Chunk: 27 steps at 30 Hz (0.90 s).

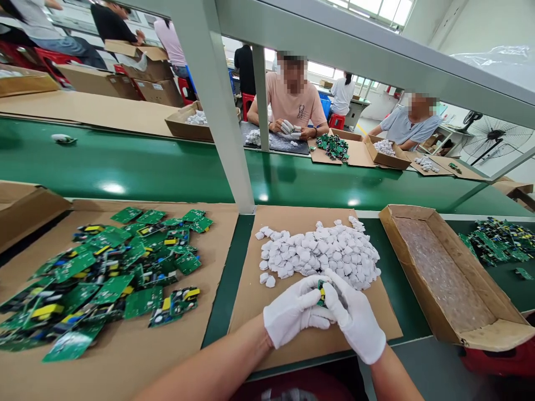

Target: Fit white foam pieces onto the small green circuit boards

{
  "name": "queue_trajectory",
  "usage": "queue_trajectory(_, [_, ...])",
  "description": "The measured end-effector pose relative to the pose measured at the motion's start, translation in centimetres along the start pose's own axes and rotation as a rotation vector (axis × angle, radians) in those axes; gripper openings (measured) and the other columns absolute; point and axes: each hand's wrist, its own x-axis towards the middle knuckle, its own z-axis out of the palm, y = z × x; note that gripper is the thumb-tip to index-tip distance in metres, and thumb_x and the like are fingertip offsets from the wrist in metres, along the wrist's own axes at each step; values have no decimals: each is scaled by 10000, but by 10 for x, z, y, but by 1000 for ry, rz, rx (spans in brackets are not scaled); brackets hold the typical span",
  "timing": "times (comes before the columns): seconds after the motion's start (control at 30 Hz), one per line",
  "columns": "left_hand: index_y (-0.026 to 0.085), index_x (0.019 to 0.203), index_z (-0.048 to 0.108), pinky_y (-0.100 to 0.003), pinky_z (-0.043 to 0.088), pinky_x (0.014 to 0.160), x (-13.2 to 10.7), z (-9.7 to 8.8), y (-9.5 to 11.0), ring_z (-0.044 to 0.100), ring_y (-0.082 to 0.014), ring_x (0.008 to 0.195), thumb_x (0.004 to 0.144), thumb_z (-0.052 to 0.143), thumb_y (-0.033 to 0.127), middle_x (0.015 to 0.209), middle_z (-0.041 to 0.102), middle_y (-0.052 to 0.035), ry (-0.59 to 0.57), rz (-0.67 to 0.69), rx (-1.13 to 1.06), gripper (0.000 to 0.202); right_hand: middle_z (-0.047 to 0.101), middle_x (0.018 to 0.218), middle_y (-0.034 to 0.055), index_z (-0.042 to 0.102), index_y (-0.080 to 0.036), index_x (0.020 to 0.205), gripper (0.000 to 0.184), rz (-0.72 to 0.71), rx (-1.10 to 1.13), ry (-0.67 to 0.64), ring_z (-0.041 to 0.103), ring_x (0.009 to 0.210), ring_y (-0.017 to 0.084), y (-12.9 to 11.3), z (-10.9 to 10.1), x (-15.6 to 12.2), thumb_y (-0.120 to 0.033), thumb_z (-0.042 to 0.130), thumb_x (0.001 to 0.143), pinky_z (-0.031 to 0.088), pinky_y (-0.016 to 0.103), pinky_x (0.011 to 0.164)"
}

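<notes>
Both my hands wear white gloves and meet over the cardboard sheet in front of me. Between them sits a small green circuit board (321, 292) with a yellow part, mostly covered by the gloves. My left hand (297, 309) grips it from the left, fingers curled round. My right hand (355, 314) closes on it from the right, with thumb and fingers at its edge. Just beyond the hands lies a heap of small white pieces (321, 248), several of them loose at its left side. Whether a white piece is also in my fingers, I cannot tell.
Many green circuit boards (100, 267) pile on cardboard at left. A cardboard box (443, 273) lined with bubble wrap stands right, more boards (497, 239) beyond it. A grey frame post (234, 111) rises ahead before the green conveyor belt (167, 167). Several people work opposite.
</notes>
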Motion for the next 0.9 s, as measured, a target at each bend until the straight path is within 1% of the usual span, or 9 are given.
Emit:
queue_trajectory(0.17, [167,949,556,-255,524,638,1,-5,-3,674,-160,704,704,710,346,862,662,-63,51,29,49,340,575,1252,68,512,-225,1259,419,-18,113,-23,525,1152,217,3,5,6,-421,463,893,428,352,980])
queue_trajectory(0.3, [192,998,571,-269,529,630,2,-8,-2,670,-155,691,705,712,311,888,648,-45,40,43,87,346,574,1229,75,511,-207,1223,392,-25,198,-51,548,1090,194,3,7,6,-420,457,898,452,310,931])
queue_trajectory(0.33, [197,1020,576,-274,530,632,1,-8,-1,669,-158,696,702,714,304,900,643,-45,29,45,97,363,576,1214,78,491,-202,1241,423,-6,218,-60,574,1029,188,2,7,4,-438,459,892,484,296,871])
queue_trajectory(0.4, [196,1072,581,-271,523,643,1,-7,2,665,-166,731,705,711,292,916,635,-55,8,52,117,400,586,1168,85,434,-194,1296,530,33,269,-90,614,827,166,1,6,2,-507,454,868,530,268,674])
queue_trajectory(0.47, [188,1114,579,-267,514,666,1,-3,6,656,-169,772,720,697,288,920,630,-66,-2,58,133,423,617,1053,72,411,-195,1316,594,74,301,-97,574,626,127,-1,6,0,-563,435,850,488,234,493])
queue_trajectory(0.5, [181,1121,580,-275,511,682,0,-1,8,649,-169,782,731,683,302,921,628,-71,-10,58,132,421,626,990,58,435,-198,1298,583,85,292,-81,548,586,116,-3,6,0,-567,437,847,462,221,458])
queue_trajectory(0.6, [162,1085,604,-277,500,675,0,8,13,628,-148,720,745,657,339,884,629,-73,-29,68,146,387,617,836,26,527,-209,1203,479,95,239,-31,533,605,118,-6,9,1,-532,450,858,436,195,461])
queue_trajectory(0.73, [144,1040,619,-203,437,537,2,15,14,587,-108,562,791,603,299,733,631,-52,5,78,274,294,610,788,30,521,-186,1207,535,63,360,-116,517,549,112,-3,13,2,-574,363,873,406,192,409])
queue_trajectory(0.9, [155,1078,594,-234,469,581,2,12,9,620,-140,628,784,611,329,801,668,-74,31,120,301,342,607,695,12,585,-208,1134,405,87,239,33,499,523,105,4,19,3,-489,456,872,400,180,401])
